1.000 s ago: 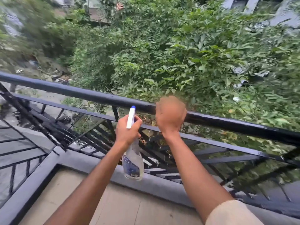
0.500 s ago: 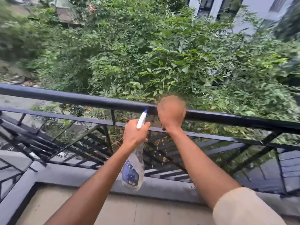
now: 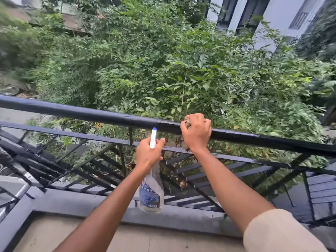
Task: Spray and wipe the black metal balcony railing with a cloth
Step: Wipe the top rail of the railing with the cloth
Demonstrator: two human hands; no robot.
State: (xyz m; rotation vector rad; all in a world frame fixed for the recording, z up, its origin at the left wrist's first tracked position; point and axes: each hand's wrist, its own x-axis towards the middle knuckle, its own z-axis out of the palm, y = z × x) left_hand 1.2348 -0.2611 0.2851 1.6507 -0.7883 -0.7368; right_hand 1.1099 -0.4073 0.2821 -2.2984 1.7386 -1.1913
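Wiping the top bar, with the sprayer kept ready just below it.

My right hand is curled over the top bar of the black railing. Its fingers wrap round the far side with a small brownish cloth bunched under them, so the grip itself presses the cloth onto the metal. The stretch of bar just to its left looks glossy, possibly wet. My left hand is closed round the neck of the clear spray bottle, just below and to the left of the right hand. The bottle's body hangs down and its white, blue-tipped nozzle points up at the bar. I judge this keeps the sprayer near for the next squirt without blocking the wipe.
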